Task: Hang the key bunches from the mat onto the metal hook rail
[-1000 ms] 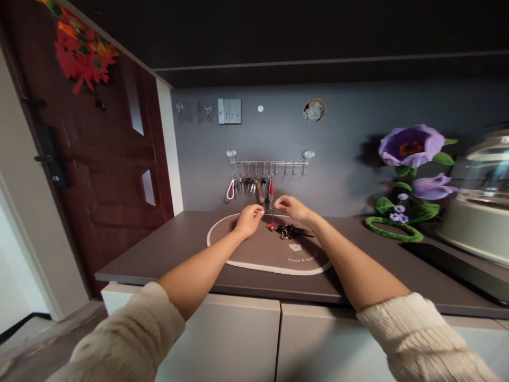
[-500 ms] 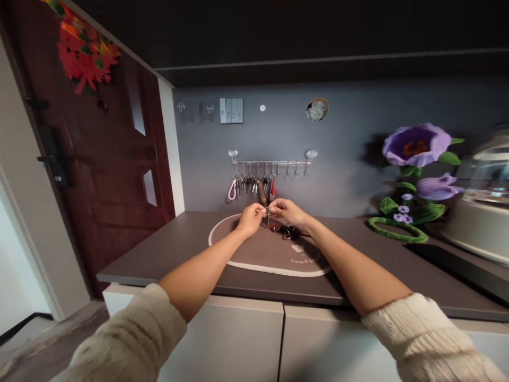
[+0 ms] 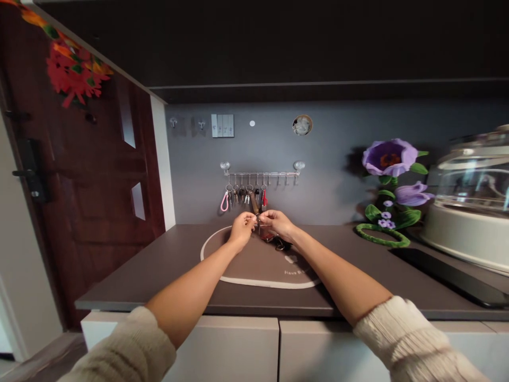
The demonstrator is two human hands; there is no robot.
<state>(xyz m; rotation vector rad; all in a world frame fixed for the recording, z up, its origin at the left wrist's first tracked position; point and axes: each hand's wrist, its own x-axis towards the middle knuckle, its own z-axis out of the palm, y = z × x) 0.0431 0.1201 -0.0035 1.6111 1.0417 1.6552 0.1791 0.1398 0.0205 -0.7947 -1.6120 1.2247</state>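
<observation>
Both hands meet above the back of a brown oval mat [image 3: 254, 268]. The fingertips of my left hand [image 3: 242, 232] are pinched on one side of a small metal key ring [image 3: 257, 216]. On its other side, my right hand [image 3: 279, 223] grips it between thumb and finger. What hangs below the ring is too small to make out. Dark and reddish keychains [image 3: 281, 244] with a metal ring lie on the mat beneath my right hand. Just behind, several bunches of keys [image 3: 236, 195] hang from a clear hook rack [image 3: 262, 174], including a pink loop [image 3: 225, 201] and a red item [image 3: 264, 198].
Purple artificial flowers [image 3: 389, 158] with a green ring base [image 3: 382, 235] stand at the right. A black flat slab [image 3: 453, 278] and a cream appliance with a clear dome [image 3: 469, 228] lie beyond. A dark shelf [image 3: 278, 48] overhangs the counter [image 3: 167, 265].
The view has shifted, so the scene sits lower and further left. My hands stay pinched together on the key ring, with only slight finger movement.
</observation>
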